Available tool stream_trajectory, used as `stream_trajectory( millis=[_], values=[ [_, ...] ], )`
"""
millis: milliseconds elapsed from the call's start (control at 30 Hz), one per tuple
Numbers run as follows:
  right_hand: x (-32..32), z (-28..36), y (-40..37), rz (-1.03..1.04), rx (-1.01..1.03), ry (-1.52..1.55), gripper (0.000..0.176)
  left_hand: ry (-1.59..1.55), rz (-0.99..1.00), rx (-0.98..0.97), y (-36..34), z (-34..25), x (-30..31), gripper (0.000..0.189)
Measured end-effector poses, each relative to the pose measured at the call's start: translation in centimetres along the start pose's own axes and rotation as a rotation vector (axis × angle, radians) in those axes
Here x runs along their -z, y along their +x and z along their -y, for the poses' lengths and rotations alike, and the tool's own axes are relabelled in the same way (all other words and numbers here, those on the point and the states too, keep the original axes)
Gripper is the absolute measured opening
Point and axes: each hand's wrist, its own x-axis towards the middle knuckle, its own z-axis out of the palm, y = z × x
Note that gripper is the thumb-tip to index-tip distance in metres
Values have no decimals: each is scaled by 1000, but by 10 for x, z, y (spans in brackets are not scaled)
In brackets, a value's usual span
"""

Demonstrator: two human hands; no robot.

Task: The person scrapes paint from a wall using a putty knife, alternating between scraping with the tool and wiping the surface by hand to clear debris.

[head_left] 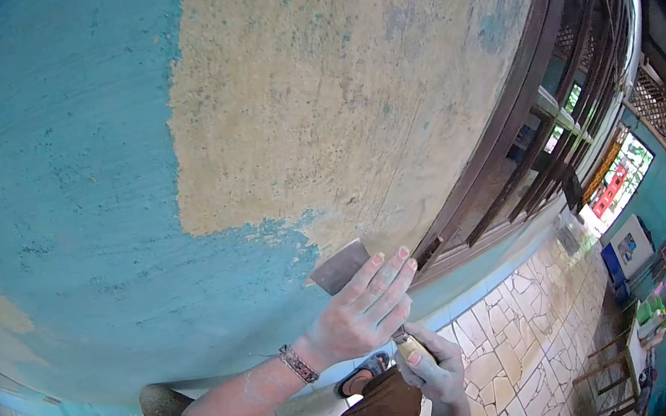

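Against the wall lies the broad metal blade of a scraper (pixel 339 268), its edge at the border between blue paint (pixel 93 172) and a bare beige patch (pixel 294 104). My right hand (pixel 440 369) is closed round the scraper's yellowish handle, low on the right. My left hand (pixel 359 312), dusted with pale powder and with a bracelet on its wrist, rests over the tool with fingers stretched out flat toward the blade. Part of the scraper between the two hands is hidden behind my left palm.
A dark wooden window frame with bars (pixel 506 118) borders the wall on the right. Below is a floor of irregular pale stone tiles (pixel 525 326). My sandalled foot (pixel 362 379) shows beneath my arms. Farther right stand a table (pixel 637 357) and a wooden chair (pixel 603 374).
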Motion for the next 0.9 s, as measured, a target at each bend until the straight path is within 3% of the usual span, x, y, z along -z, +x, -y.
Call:
stream_trajectory(
  millis=[200,600,833,900],
  values=[
    [-6,-14,-1,36,30,170,47,-36,77,35,-1,-3,2,35],
    [-5,-21,4,31,62,185,46,48,90,94,-1,-8,-3,40],
    [-5,-34,11,257,-213,462,48,61,147,91,-17,-7,-6,38],
    [-2,-46,12,298,-205,518,46,81,144,87,-20,-6,-6,37]
  ],
)
